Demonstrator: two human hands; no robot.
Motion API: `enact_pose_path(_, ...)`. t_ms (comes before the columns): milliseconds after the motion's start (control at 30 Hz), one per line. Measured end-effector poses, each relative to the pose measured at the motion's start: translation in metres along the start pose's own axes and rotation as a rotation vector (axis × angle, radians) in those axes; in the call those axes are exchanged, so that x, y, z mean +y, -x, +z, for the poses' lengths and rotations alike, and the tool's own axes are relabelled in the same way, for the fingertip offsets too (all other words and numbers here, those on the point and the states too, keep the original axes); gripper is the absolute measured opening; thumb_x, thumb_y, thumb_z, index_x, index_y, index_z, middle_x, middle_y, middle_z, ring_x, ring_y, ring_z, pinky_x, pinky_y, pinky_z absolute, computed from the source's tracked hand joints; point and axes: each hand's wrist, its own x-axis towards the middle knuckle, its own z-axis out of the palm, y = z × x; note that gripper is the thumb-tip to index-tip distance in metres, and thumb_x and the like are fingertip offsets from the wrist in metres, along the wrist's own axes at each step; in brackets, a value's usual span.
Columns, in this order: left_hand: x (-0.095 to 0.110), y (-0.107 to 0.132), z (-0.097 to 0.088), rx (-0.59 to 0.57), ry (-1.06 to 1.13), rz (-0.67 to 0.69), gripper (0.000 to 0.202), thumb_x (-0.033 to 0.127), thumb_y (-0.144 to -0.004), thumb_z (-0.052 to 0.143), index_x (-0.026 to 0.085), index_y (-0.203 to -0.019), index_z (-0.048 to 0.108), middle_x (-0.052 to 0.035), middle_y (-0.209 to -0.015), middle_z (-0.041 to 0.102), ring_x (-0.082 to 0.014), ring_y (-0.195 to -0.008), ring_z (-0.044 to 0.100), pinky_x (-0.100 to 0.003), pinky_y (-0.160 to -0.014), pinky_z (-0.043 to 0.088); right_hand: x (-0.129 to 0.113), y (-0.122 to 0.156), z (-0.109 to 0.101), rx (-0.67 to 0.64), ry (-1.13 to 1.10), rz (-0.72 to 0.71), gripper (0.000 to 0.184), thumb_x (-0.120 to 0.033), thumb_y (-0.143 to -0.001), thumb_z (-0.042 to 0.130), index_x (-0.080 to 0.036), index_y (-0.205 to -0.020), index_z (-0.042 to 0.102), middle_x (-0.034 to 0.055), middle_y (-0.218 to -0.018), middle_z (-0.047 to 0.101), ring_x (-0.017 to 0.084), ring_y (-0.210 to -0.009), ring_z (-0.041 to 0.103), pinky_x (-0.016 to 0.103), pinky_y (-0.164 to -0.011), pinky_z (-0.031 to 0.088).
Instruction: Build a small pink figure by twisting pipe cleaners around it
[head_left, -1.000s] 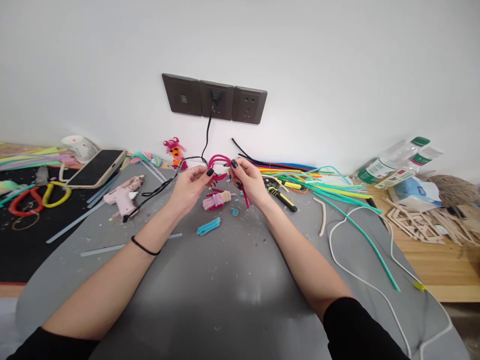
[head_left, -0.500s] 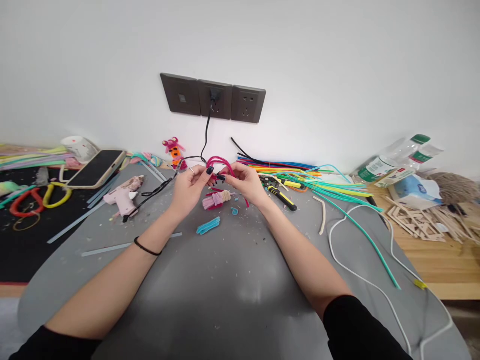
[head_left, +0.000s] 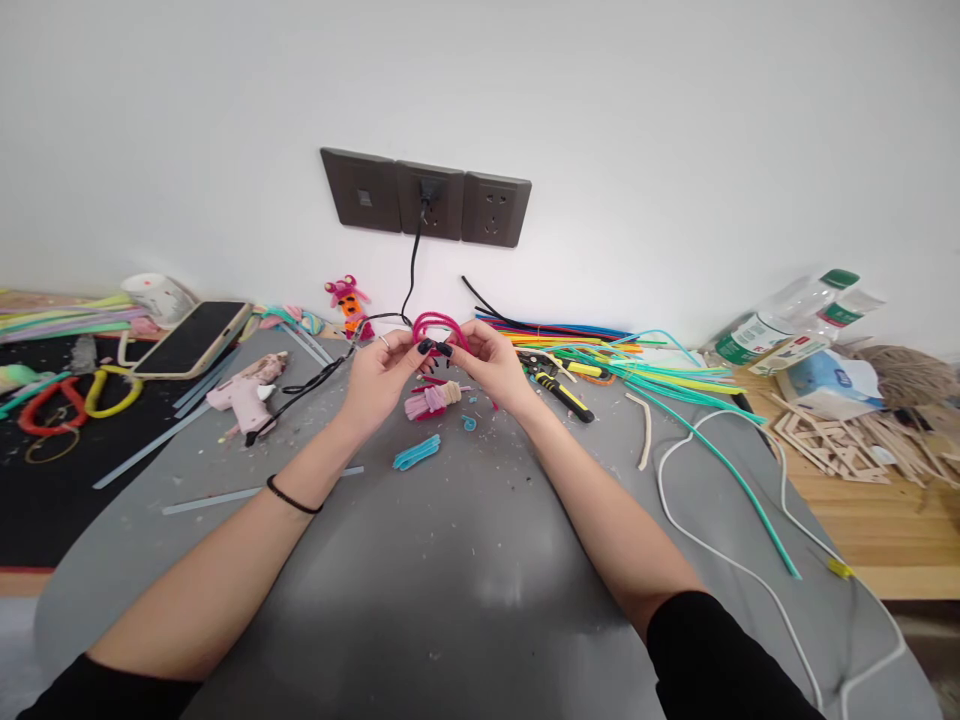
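Note:
A dark pink pipe cleaner [head_left: 439, 318], bent into loops, is held up between both hands over the far part of the grey table [head_left: 420, 590]. My left hand [head_left: 384, 375] pinches it from the left and my right hand [head_left: 491, 365] from the right, thumbs almost touching. Fingers hide its lower part. Just below the hands lies a small bundle of pink, lilac and beige pipe cleaner pieces [head_left: 433, 400]. Nearer to me are a folded blue pipe cleaner [head_left: 417, 452] and a little blue coil [head_left: 469, 423].
A pink glue gun [head_left: 247, 397] with a black cord lies left, near a phone [head_left: 191, 338] and scissors [head_left: 112, 390]. Right are yellow-black pliers [head_left: 562, 393], colourful pipe cleaners [head_left: 675, 375], a white cable [head_left: 720, 550] and plastic bottles [head_left: 780, 325]. A small figure [head_left: 349, 305] stands behind.
My thumbs have drawn closer together on the pink pipe cleaner, and its loops have shifted slightly. Everything else on the table lies as before.

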Motion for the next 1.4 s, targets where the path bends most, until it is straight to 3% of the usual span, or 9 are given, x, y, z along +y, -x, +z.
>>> enact_pose_path(267, 0.001, -0.007, -0.005, -0.001, 0.319, -0.071, 0.045, 0.047, -0.054, 0.098, 0.018, -0.076, 0.072, 0.0001, -0.071, 0.068, -0.011, -0.061, 0.058, -0.025, -0.06, 0.048, 0.003, -0.001, -0.011, 0.113, 0.103, -0.054, 0.039, -0.058, -0.086, 0.069, -0.022, -0.095, 0.058, -0.0013, -0.078, 0.058, 0.013, -0.07, 0.055, 0.026, -0.067, 0.047)
enact_pose_path(433, 0.001, -0.005, -0.006, -0.062, 0.235, -0.124, 0.045, 0.051, -0.056, 0.097, 0.016, -0.07, 0.071, -0.0003, -0.065, 0.065, -0.012, -0.059, 0.057, -0.026, -0.059, 0.048, 0.007, 0.0, -0.012, 0.108, 0.291, -0.116, 0.025, -0.044, -0.094, 0.062, -0.022, -0.107, 0.06, -0.0001, -0.082, 0.062, 0.014, -0.07, 0.055, 0.028, -0.068, 0.047)
enact_pose_path(567, -0.001, -0.004, -0.004, -0.117, 0.129, -0.165, 0.048, 0.055, -0.057, 0.095, 0.016, -0.063, 0.069, 0.0005, -0.058, 0.06, -0.0118, -0.056, 0.055, -0.026, -0.057, 0.045, 0.007, 0.003, -0.011, 0.075, 0.456, -0.262, 0.028, -0.031, -0.096, 0.056, -0.023, -0.122, 0.062, 0.0073, -0.106, 0.071, 0.019, -0.088, 0.064, 0.033, -0.085, 0.051)
enact_pose_path(667, -0.001, -0.003, -0.002, -0.144, 0.121, -0.179, 0.048, 0.055, -0.056, 0.095, 0.016, -0.062, 0.068, 0.0003, -0.056, 0.059, -0.0115, -0.055, 0.054, -0.025, -0.055, 0.043, 0.006, 0.005, -0.01, 0.061, 0.547, -0.364, 0.031, -0.033, -0.1, 0.052, -0.024, -0.128, 0.062, 0.0108, -0.121, 0.07, 0.023, -0.107, 0.064, 0.038, -0.098, 0.051)
enact_pose_path(800, 0.004, 0.0, -0.003, -0.146, 0.263, -0.19, 0.048, 0.054, -0.055, 0.097, 0.016, -0.063, 0.069, -0.0014, -0.063, 0.062, -0.0114, -0.057, 0.053, -0.025, -0.056, 0.044, -0.009, 0.012, -0.006, 0.043, 0.621, -0.413, 0.033, -0.038, -0.102, 0.05, -0.027, -0.13, 0.064, 0.0106, -0.111, 0.072, 0.023, -0.097, 0.065, 0.037, -0.092, 0.052)
enact_pose_path(967, 0.01, 0.003, -0.006, -0.206, 0.436, -0.267, 0.046, 0.054, -0.064, 0.093, 0.017, -0.06, 0.064, -0.0007, -0.067, 0.059, -0.0114, -0.06, 0.052, -0.027, -0.058, 0.046, -0.038, 0.017, 0.004, 0.005, 0.66, -0.359, 0.029, -0.036, -0.105, 0.045, -0.027, -0.119, 0.069, 0.0094, -0.114, 0.074, 0.022, -0.098, 0.067, 0.033, -0.088, 0.049)
enact_pose_path(1033, 0.008, 0.004, -0.005, -0.21, 0.452, -0.3, 0.039, 0.048, -0.067, 0.092, 0.018, -0.067, 0.069, -0.0017, -0.074, 0.063, -0.0132, -0.067, 0.057, -0.028, -0.062, 0.049, -0.042, 0.017, 0.005, 0.026, 0.711, -0.313, 0.027, -0.036, -0.104, 0.047, -0.026, -0.114, 0.07, 0.008, -0.103, 0.075, 0.021, -0.088, 0.066, 0.031, -0.081, 0.047)
enact_pose_path(1167, -0.002, 0.002, -0.001, -0.209, 0.481, -0.374, 0.034, 0.042, -0.067, 0.094, 0.016, -0.078, 0.076, -0.0055, -0.085, 0.073, -0.016, -0.072, 0.065, -0.028, -0.062, 0.051, -0.032, 0.012, 0.001, 0.066, 0.834, -0.242, 0.022, -0.032, -0.102, 0.051, -0.023, -0.097, 0.071, 0.0047, -0.079, 0.07, 0.018, -0.071, 0.059, 0.028, -0.071, 0.039)
enact_pose_path(1400, -0.015, -0.002, -0.002, -0.117, 0.483, -0.452, 0.033, 0.036, -0.064, 0.096, 0.014, -0.076, 0.076, -0.0047, -0.074, 0.074, -0.0134, -0.061, 0.064, -0.028, -0.063, 0.058, 0.0, 0.005, -0.003, 0.078, 0.68, -0.171, 0.02, -0.028, -0.098, 0.054, -0.021, -0.096, 0.072, 0.0042, -0.082, 0.071, 0.017, -0.073, 0.06, 0.028, -0.072, 0.042)
